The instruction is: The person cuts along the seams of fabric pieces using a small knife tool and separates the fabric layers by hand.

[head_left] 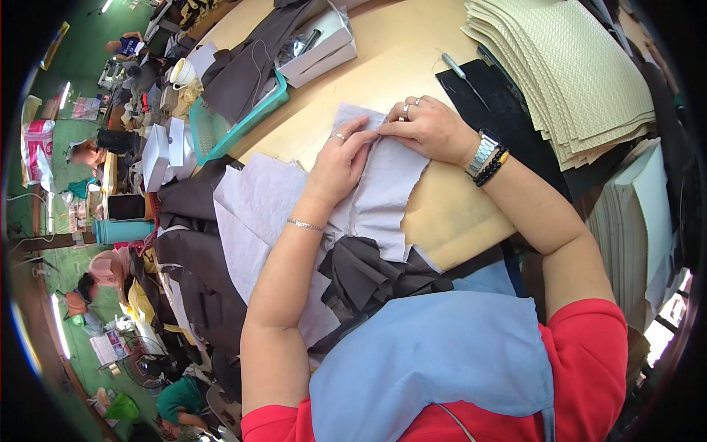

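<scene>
A pale lavender cloth with a seam down its middle lies over the table and runs toward my lap, where it meets gathered dark fabric. My left hand rests on the upper part of this cloth, its fingers bent and pressed together at the seam. From the other side my right hand pinches the same cloth near its top, the fingertips of both hands almost touching. Another wide pale piece spreads under my left forearm.
A teal basket holds dark cloth, beside a white box of small items. A screwdriver-like tool lies on black material. Textured cream sheets are stacked at right. Several people work at far left.
</scene>
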Demonstrator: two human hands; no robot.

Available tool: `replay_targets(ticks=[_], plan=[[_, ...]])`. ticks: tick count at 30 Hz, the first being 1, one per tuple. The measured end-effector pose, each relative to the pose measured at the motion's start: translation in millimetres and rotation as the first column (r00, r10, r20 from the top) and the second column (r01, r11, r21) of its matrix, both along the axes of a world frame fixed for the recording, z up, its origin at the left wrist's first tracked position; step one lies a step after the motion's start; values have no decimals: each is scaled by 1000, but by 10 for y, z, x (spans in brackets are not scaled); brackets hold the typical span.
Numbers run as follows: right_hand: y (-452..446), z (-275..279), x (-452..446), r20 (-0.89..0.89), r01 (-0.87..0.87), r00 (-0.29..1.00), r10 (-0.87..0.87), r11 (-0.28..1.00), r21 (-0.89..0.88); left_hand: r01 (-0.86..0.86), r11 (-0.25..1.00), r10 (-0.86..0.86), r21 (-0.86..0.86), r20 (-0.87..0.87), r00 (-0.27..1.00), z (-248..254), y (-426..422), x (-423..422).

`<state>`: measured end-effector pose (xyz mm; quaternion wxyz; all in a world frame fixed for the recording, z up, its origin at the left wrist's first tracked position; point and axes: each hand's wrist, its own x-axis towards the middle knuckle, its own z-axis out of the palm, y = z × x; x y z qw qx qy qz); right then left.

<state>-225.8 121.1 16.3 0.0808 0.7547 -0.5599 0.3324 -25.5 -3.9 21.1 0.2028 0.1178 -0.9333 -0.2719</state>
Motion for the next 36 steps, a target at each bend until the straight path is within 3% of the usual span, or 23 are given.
replay_targets(ticks=[12, 21, 36], plan=[[-10, -3, 1, -18, -5, 1000, 5, 1000, 14, 4, 1000, -4, -29, -8, 1000, -2, 4, 3], [7, 19, 32, -18, 87, 996, -86, 994, 63, 9, 999, -9, -40, -8, 1000, 0, 7, 3], [-4, -16, 2, -59, 19, 998, -17, 999, 35, 4, 999, -4, -43, -5, 1000, 14, 19, 0]])
